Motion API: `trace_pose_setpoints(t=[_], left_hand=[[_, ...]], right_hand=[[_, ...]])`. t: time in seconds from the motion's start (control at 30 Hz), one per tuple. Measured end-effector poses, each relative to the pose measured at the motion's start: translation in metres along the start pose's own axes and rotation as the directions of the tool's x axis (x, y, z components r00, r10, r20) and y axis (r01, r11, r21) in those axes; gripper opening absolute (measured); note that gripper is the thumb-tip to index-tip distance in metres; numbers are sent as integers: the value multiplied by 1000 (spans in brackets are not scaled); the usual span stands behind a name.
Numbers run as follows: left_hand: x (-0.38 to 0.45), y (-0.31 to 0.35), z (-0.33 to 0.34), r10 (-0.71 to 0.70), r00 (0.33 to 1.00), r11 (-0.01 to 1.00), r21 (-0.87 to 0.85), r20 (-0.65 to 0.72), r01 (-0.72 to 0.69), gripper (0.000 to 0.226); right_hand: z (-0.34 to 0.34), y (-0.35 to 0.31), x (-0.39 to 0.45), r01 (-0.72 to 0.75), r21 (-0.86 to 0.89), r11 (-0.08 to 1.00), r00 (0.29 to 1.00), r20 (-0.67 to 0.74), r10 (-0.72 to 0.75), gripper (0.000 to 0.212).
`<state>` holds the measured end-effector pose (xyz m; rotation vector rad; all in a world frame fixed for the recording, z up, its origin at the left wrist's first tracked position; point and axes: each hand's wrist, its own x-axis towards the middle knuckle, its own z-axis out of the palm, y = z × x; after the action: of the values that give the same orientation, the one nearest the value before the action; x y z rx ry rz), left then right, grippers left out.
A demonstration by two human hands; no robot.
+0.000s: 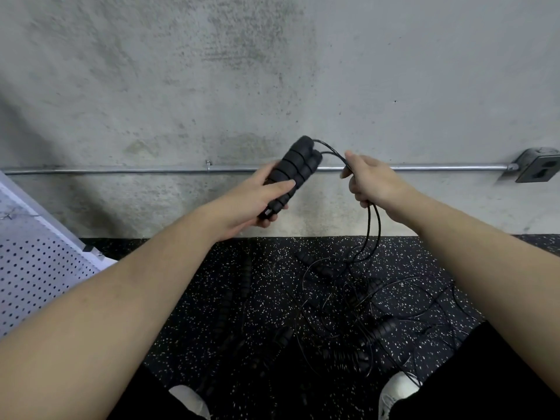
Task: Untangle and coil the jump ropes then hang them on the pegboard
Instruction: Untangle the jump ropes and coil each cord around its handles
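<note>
**Two handles in one hand, the cord running to the other**

While the left hand (257,197) wraps its fingers round a pair of black foam handles (295,171) held side by side, the right hand (371,180) closes on the doubled cord (373,225) a short way along from them. The handles' long axis slants from lower left up to the right, their cord ends pointing toward the right hand, so the cord leaves the top of the handles, arcs across the gap between the hands, passes through the right hand's grip and drops straight down to the floor. The right hand is therefore the nearer one to the loose length; I judge that coiling would mean feeding that hanging part back toward the handles.

Below, on a black rubber floor (303,253) flecked with white, lies a tangle of other ropes (348,313), thin cords crossing over several handles; the hanging cord runs down into it. A grey concrete wall (212,71) carries a metal conduit (121,170) to an outlet box (538,166). A white pegboard (33,277) leans at the left edge.
</note>
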<state>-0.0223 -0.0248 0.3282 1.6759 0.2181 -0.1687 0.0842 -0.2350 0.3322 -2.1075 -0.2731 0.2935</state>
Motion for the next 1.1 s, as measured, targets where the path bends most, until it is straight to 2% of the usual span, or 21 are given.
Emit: trace_pose_setpoints(t=[0.1, 0.17, 0.23, 0.3, 0.37, 0.47, 0.6, 0.77, 0.93, 1.1], left_hand=[[8, -1, 6, 57, 982, 994, -87, -178, -74, 32], [13, -4, 9, 37, 960, 981, -174, -277, -88, 31], [18, -8, 13, -25, 942, 964, -258, -335, -66, 31], [21, -11, 23, -98, 939, 932, -360, -329, -29, 30], [22, -10, 35, -143, 946, 898, -440, -291, 0, 24], [24, -9, 43, -180, 947, 875, -483, -265, 31, 24], [27, -12, 38, -230, 939, 845, -531, -256, 62, 23], [29, -12, 34, -244, 933, 816, -576, -265, 50, 6], [27, -11, 34, -171, 909, 890, -456, -379, -23, 15], [24, -9, 29, -128, 916, 900, -433, -380, -54, 25]], right_hand=[[4, 0, -1, 30, -3, 1000, 999, 37, -30, 38], [7, -3, -6, 73, 9, 997, 995, 74, -74, 34], [13, -9, -13, 153, -56, 987, 982, 123, -145, 31], [27, -15, -22, 247, -185, 951, 956, 208, -208, 31], [44, -21, -32, 285, -227, 931, 933, 287, -216, 29], [57, -27, -39, 318, -262, 911, 920, 316, -230, 25], [60, -32, -46, 384, -334, 861, 893, 371, -255, 33], [58, -29, -52, 449, -301, 841, 855, 420, -306, 32], [51, -28, -54, 506, -281, 815, 829, 421, -369, 33], [40, -21, -47, 380, -125, 916, 835, 473, -282, 31]])
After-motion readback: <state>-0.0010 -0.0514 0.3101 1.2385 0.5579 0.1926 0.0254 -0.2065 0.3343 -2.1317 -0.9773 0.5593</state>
